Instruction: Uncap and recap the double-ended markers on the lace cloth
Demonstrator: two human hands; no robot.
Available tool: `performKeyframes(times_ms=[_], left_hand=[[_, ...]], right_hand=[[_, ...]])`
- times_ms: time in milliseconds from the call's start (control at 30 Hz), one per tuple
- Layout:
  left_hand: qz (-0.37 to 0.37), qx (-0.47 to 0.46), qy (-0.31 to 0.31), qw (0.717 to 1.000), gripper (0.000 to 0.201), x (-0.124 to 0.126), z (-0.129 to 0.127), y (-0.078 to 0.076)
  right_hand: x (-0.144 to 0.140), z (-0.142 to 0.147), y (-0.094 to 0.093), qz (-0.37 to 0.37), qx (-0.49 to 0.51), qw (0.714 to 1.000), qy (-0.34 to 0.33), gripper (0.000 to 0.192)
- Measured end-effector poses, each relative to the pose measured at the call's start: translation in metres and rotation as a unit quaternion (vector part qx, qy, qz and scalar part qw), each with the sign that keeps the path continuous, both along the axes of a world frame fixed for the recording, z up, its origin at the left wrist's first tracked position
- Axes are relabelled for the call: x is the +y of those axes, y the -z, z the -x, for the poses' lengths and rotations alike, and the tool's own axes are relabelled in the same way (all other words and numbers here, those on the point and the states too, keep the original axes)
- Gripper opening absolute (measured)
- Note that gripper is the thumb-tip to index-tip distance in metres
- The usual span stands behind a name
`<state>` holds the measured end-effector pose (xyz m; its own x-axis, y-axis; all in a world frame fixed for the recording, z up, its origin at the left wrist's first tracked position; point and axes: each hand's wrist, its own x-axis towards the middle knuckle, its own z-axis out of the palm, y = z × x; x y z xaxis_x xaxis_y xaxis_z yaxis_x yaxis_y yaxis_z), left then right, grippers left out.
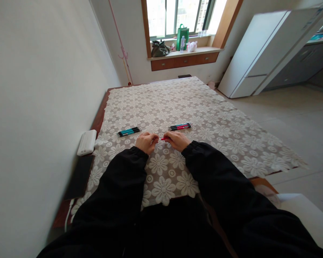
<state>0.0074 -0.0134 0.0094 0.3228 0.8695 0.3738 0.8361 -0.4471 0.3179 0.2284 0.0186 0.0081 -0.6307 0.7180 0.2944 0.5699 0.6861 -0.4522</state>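
My right hand (177, 140) is closed, its thumb and fingers pinching a short red piece (165, 138) that looks like part of a pen. Most of that piece is hidden by the fingers. Facing it across a small gap, my left hand (146, 142) is also closed in a pinch; whatever lies between its fingertips is too small to name. Just beyond the left hand lies a group of teal and black pens (128, 132). Past the right hand, another group of pens (179, 127) includes a red one and a teal one with black parts.
A lace flower tablecloth (161, 102) covers the table. At its left edge, by the wall, are a white power bank or adapter-like box (86, 142), a black flat object (79, 177) and a white cable (68, 215). A white box (304, 208) stands at lower right.
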Motion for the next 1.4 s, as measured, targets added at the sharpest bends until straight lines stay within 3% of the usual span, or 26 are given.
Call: performKeyframes(times_ms=[100, 333, 633, 867, 1133, 1400], left_hand=[[0.004, -0.002, -0.006, 1.0, 0.014, 0.0, 0.0, -0.001], [0.012, -0.022, 0.011, 1.0, 0.013, -0.001, -0.001, -0.003], [0.032, -0.019, -0.023, 0.999, 0.01, -0.002, -0.002, -0.002], [0.028, -0.052, -0.031, 0.998, 0.009, -0.001, 0.0, -0.001], [0.022, -0.067, -0.009, 0.997, 0.01, -0.001, 0.002, -0.001], [0.006, -0.021, -0.044, 0.999, 0.009, -0.002, -0.001, -0.004]], right_hand=[[-0.001, 0.0, -0.001, -0.008, 0.004, 1.0, -0.004, 0.01], [-0.002, 0.001, -0.002, 0.003, -0.012, 0.998, 0.057, 0.012], [0.0, 0.001, 0.001, -0.008, 0.009, 1.0, -0.012, 0.012], [0.005, -0.002, 0.006, -0.004, 0.009, 0.995, 0.097, 0.021], [0.011, -0.004, 0.011, -0.019, 0.044, 0.997, 0.062, 0.018], [0.007, -0.003, 0.008, -0.032, 0.057, 0.998, 0.022, 0.019]])
